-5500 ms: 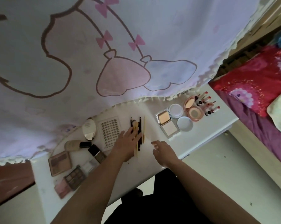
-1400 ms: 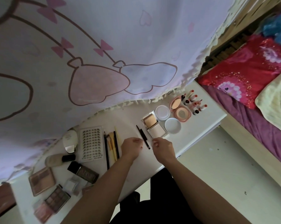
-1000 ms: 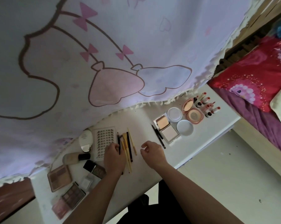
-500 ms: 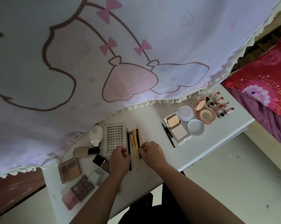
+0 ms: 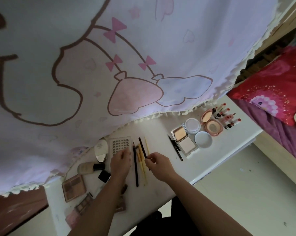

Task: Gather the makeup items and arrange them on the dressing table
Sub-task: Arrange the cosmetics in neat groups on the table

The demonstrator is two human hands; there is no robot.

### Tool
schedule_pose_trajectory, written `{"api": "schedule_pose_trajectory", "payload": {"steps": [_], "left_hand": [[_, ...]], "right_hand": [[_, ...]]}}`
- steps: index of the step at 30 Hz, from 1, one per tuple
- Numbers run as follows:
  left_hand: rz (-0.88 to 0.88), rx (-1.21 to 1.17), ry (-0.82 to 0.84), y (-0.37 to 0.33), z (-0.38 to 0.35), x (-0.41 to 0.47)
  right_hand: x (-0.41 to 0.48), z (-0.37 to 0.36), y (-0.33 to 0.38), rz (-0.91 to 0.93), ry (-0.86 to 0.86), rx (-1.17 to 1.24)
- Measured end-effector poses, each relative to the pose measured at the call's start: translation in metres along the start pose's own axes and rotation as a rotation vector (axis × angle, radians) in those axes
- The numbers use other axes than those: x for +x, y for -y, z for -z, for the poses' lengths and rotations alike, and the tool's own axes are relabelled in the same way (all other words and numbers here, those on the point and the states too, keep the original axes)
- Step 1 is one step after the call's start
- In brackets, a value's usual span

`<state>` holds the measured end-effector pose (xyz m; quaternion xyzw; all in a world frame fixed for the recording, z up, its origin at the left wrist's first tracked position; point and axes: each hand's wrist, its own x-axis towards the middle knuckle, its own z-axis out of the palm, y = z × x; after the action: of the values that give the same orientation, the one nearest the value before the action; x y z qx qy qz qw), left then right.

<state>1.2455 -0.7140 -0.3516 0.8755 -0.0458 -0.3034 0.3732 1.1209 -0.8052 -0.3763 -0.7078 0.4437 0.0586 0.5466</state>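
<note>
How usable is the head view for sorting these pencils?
Head view: dim, backlit through the curtain; wide-angle bends the table edge; left hand blurred at the fingers; dark pencil the right hand pinches reads clearly; palettes lower-left soft.

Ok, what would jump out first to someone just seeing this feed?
The big pale curtain with its cartoon print fills the upper frame, hanging over the back of the white dressing table. Below it, the right hand pinches a dark pencil in the row of pencils and brushes at centre. Red floral bedding glows at far right.
</note>
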Motion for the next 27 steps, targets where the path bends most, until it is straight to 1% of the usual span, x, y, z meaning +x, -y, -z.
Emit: {"api": "schedule_pose_trajectory", "payload": {"steps": [3,5,7,9,11,15,18,20,22,25,27], "left_hand": [[0.101,-0.302,0.16,-0.028,0.006,0.001],[0.1,-0.468,0.269,-0.037,0.007,0.003],[0.128,-0.6,0.307,-0.046,0.005,0.003],[0.182,-0.727,0.317,-0.054,0.002,0.005],[0.226,-0.799,0.313,-0.06,-0.002,0.007],[0.332,-0.891,0.303,-0.063,-0.016,0.006],[0.41,-1.055,0.208,-0.062,-0.014,0.013],[0.452,-1.151,0.132,-0.059,-0.001,0.024],[0.456,-1.158,0.119,-0.055,0.01,0.03],[0.475,-1.126,0.176,-0.051,0.009,0.022],[0.495,-1.113,0.206,-0.047,0.002,0.013]], "right_hand": [[-0.01,0.014,0.006,0.103,0.059,0.074],[-0.019,0.024,0.012,0.126,0.074,0.129],[-0.027,0.034,0.017,0.116,0.08,0.151],[-0.033,0.042,0.022,0.097,0.063,0.157],[-0.036,0.046,0.027,0.097,-0.005,0.132],[-0.042,0.052,0.033,0.165,-0.155,-0.082],[-0.051,0.06,0.026,0.204,-0.228,-0.236],[-0.059,0.066,0.016,0.187,-0.267,-0.25],[-0.065,0.069,0.006,0.152,-0.298,-0.204],[-0.067,0.07,0.0,0.031,-0.302,0.025],[-0.068,0.069,-0.001,-0.029,-0.292,0.124]]}}
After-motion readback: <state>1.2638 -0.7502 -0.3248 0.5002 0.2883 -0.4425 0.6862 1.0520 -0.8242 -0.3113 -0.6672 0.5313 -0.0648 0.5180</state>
